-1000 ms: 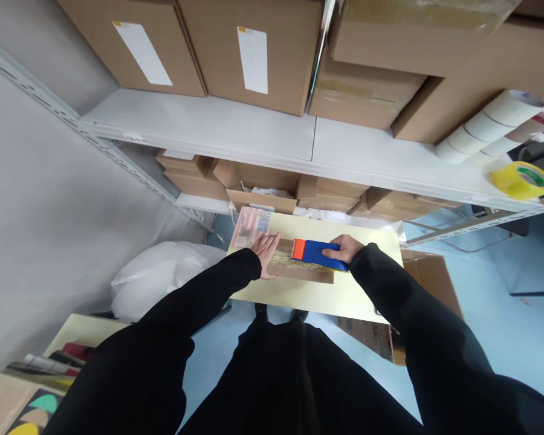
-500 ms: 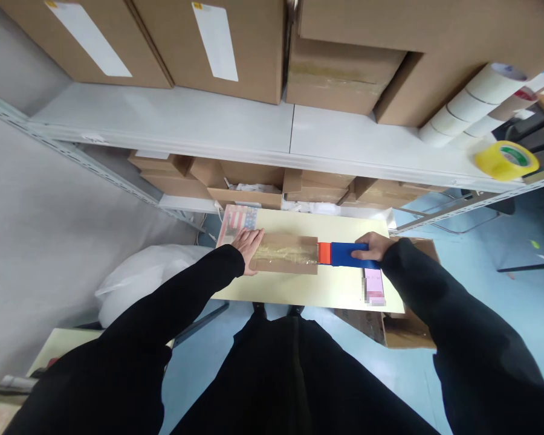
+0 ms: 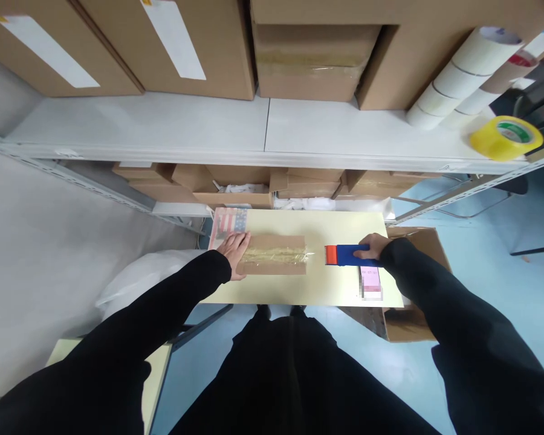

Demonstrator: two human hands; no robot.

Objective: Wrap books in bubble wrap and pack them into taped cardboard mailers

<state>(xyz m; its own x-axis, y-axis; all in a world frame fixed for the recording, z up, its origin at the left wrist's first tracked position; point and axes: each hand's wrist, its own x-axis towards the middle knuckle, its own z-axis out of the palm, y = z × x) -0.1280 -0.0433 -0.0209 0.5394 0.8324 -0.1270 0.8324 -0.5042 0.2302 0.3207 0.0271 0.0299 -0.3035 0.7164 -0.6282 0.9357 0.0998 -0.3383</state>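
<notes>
In the head view, the left hand (image 3: 233, 254) is laid flat, with its fingers stretched out and close together, on the left end of a long brown cardboard box (image 3: 274, 270). This box lies on a pale yellow tabletop (image 3: 272, 291), and shiny clear tape (image 3: 274, 255) runs along its top. The right hand (image 3: 372, 248) is closed around a flat blue tool with an orange end (image 3: 347, 255), which is apart from the box, to its right. Just beside this tool lies a pink rectangular item (image 3: 370, 280).
</notes>
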